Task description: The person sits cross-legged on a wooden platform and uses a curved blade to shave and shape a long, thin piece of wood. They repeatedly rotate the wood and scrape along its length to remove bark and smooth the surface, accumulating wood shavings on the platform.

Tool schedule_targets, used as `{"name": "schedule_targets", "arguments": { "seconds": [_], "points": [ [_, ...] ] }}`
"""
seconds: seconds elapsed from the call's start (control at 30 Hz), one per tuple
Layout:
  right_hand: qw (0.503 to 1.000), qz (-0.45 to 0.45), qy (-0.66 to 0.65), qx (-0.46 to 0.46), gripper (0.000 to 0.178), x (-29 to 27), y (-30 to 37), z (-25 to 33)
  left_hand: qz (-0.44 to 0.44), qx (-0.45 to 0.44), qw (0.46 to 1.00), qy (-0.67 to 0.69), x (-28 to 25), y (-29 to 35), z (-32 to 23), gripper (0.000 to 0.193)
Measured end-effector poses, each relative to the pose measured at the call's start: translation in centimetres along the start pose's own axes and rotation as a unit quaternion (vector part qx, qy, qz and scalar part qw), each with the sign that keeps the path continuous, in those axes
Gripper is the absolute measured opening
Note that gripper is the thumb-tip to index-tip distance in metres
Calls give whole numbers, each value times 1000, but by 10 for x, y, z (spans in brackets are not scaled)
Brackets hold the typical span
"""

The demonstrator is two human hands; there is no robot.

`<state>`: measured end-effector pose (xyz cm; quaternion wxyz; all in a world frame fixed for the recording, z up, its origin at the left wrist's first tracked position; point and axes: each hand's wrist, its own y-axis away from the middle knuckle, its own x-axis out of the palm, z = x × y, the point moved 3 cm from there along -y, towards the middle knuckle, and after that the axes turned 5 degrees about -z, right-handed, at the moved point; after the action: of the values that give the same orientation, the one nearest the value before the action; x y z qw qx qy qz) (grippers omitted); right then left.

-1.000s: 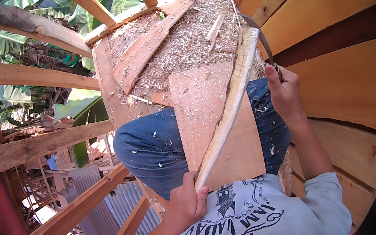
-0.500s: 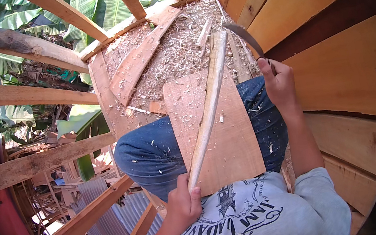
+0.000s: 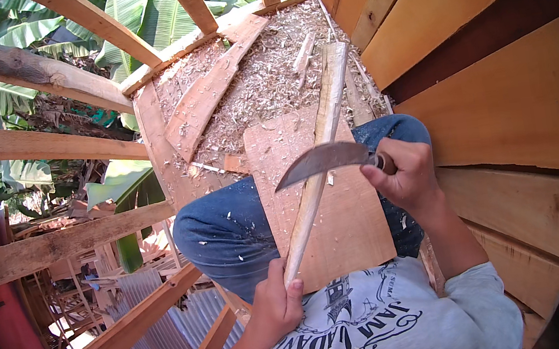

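My left hand (image 3: pixel 278 306) is closed round the near end of a long, slightly bent wooden stick (image 3: pixel 330 89). The stick slants away from me to the upper right, over a flat wooden board (image 3: pixel 351 225) that lies across my lap. In my closed right hand (image 3: pixel 404 172) is the wooden handle of a knife with a broad curved blade (image 3: pixel 324 159). The blade crosses in front of the stick near its middle, its tip pointing left. Whether the edge touches the wood I cannot tell.
Wood shavings (image 3: pixel 264 62) cover the floor ahead, where a long offcut plank (image 3: pixel 211 91) lies. A plank wall (image 3: pixel 491 102) rises close on my right. Wooden rails (image 3: pixel 67 240) stand at left, with banana leaves (image 3: pixel 157 17) beyond and corrugated sheets (image 3: pixel 150 321) below.
My right hand has come down and toward me, swinging the blade from beyond the stick's far end to across its middle. The stick's far end has shifted slightly right.
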<state>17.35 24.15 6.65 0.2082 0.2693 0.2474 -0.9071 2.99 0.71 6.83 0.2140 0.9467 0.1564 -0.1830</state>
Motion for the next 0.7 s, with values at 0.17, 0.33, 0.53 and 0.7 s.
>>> {"name": "schedule_targets", "arguments": {
  "seconds": [0.17, 0.33, 0.53, 0.7],
  "points": [
    [995, 41, 51, -71, 53, -11, -7, 15, -9, 4, 1000, -6, 4, 8, 3, 26],
    [993, -22, 0, 119, 51, -22, -27, -18, 2, -6, 1000, -11, 5, 6, -1, 27],
    [997, 51, 60, 5, 49, -10, -9, -4, 0, -23, 1000, -12, 3, 1, -1, 30],
    [997, 42, 60, -23, 46, -9, -6, 2, -8, 13, 999, -30, 5, 8, 1, 31]
  ]
}}
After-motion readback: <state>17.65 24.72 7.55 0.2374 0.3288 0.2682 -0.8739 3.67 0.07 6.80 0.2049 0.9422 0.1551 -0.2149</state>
